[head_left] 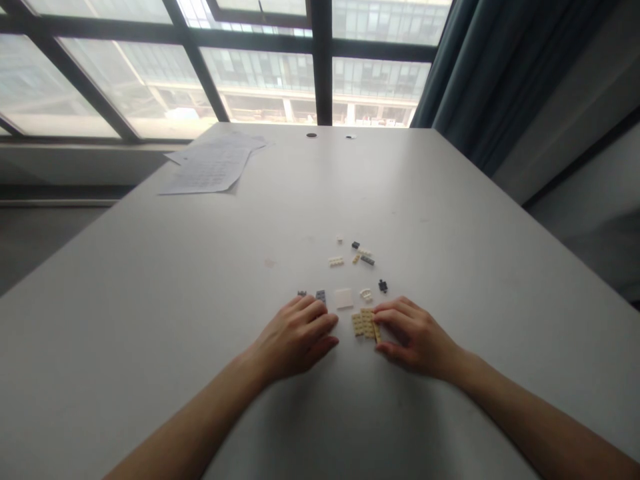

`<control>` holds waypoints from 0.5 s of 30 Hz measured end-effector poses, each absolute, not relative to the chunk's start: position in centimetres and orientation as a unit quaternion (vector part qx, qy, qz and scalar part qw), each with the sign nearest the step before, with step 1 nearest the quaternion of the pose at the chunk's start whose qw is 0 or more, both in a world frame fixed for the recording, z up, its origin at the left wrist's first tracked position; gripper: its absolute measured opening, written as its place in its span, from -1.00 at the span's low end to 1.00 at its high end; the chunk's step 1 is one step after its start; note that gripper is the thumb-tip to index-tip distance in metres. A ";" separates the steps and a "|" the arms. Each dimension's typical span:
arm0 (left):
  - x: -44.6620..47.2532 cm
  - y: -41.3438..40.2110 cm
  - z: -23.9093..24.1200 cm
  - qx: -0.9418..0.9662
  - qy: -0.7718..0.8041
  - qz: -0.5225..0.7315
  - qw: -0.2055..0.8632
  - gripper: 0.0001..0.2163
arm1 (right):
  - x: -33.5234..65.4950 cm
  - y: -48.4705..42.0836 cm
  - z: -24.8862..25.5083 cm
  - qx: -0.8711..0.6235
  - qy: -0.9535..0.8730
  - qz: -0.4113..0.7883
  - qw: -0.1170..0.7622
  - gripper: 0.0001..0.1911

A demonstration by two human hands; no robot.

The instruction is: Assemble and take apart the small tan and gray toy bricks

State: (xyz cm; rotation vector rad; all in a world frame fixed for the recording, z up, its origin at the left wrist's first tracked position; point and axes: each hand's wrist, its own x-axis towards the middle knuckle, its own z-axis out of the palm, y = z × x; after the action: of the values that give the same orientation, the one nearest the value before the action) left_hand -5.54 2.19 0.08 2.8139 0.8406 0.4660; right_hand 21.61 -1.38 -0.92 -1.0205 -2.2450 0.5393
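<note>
Tan studded building plates (pixel 367 323) lie joined or side by side on the table between my hands. My right hand (pixel 415 337) grips their right edge between thumb and fingers. My left hand (pixel 303 333) rests to the left of the plates, apart from them, with thumb and index finger separated and nothing visible between them. Just beyond its fingers are a grey studded piece (pixel 321 295) and a small dark piece (pixel 301 293), both partly hidden by the hand. A smooth white tile (pixel 343 298) and a white curved piece (pixel 366 294) lie just past the tan plates.
Farther out are a black piece (pixel 383 286), a white studded plate (pixel 336 261), a long grey piece (pixel 367 261) and several other small bricks. Printed papers (pixel 210 167) lie at the far left of the white table (pixel 450 233), before a window. A dark curtain (pixel 480 80) hangs at right.
</note>
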 end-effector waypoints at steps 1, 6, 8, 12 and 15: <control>-5.5 2.2 0.1 0.943 0.282 0.158 0.085 -0.81 | 21.6 -1.4 -1.0 -0.385 -0.848 0.204 0.302 -0.64; -5.5 2.2 0.2 0.942 0.284 0.157 0.084 -0.81 | 21.6 -1.4 -0.9 -0.387 -0.848 0.206 0.298 -0.64; -5.4 2.2 0.2 0.942 0.286 0.157 0.082 -0.82 | 21.6 -1.4 -0.9 -0.386 -0.848 0.205 0.298 -0.64; -5.4 2.2 0.2 0.941 0.287 0.157 0.080 -0.82 | 21.6 -1.4 -1.0 -0.386 -0.849 0.204 0.299 -0.64; -5.4 2.3 0.3 0.942 0.286 0.157 0.082 -0.82 | 21.6 -1.4 -1.0 -0.387 -0.848 0.204 0.301 -0.64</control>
State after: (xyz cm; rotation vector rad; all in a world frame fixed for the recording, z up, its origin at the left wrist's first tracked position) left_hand -5.39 2.27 0.27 2.8135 0.8544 0.4699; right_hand 21.62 -1.41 -1.01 -1.0270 -2.2490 0.5401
